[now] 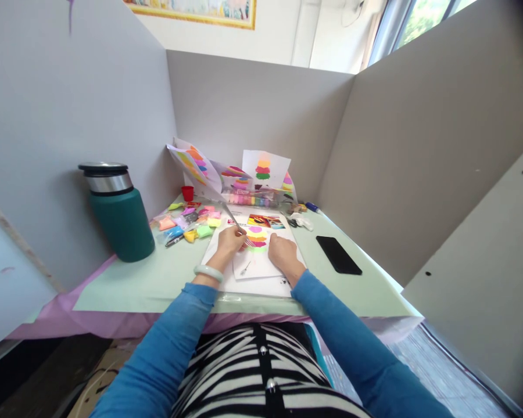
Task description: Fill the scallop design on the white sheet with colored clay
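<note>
My left hand (230, 240), with a pale bracelet at the wrist, is closed around a metal fork (232, 217). The handle points up and away to the left, and the tines lie over the coloured clay. That clay (257, 238) forms a stack of pink, yellow, orange, red and green bands on a white sheet (261, 268). Close to the stack's right side, my right hand (282, 252) is curled in a fist on the sheet; whether it holds anything is hidden. Under the sheet lies a larger white page with a colour picture (265, 221).
Several soft clay packets (194, 219) and a pen (174, 241) lie left, near a red cup (187, 193) and a green bottle (121, 223). A black phone (339, 255) lies right. Decorated sheets (265, 168) lean at the back. Grey partitions (261, 104) enclose the table.
</note>
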Tool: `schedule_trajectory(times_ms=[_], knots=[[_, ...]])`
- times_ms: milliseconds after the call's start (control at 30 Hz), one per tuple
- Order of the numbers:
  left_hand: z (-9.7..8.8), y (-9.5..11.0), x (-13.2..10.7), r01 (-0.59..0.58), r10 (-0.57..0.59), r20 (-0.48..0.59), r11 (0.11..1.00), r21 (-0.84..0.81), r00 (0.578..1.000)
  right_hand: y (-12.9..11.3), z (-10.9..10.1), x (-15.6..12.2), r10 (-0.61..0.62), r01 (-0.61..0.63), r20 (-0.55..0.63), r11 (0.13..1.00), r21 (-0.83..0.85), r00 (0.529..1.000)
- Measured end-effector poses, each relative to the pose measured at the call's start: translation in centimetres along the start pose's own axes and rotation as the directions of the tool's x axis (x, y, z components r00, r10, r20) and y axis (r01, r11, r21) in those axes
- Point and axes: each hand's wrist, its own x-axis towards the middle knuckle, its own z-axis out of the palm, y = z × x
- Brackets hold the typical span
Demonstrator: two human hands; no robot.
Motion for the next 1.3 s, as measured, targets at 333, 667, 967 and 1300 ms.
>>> schedule_trajectory(times_ms=[333, 667, 967, 1300], knots=[[0.4, 1.2, -0.6, 0.034, -0.035, 0.032, 0.998, 0.044, 0.999, 0.1, 0.3, 0.3, -0.001, 0.002, -0.011, 0.999, 0.044, 1.000], [-0.1, 1.2, -0.8, 0.035, -0.033, -0.020, 0.991, 0.130, 0.999, -0.2, -0.7, -0.3, 0.015, -0.016, 0.034, 1.000, 0.025, 0.999], [-0.3, 1.1, -0.8, 0.107, -0.107, -0.003, 0.992, 0.070, 0.994, -0.3, -0.7, -0.3, 0.021, -0.022, 0.050, 0.999, 0.024, 0.999], [-0.5, 0.3, 0.0, 0.170, -0.170, -0.019, 0.984, 0.043, 0.985, 0.3, 0.5, 0.3, -0.009, 0.010, -0.018, 0.998, 0.056, 1.000]])
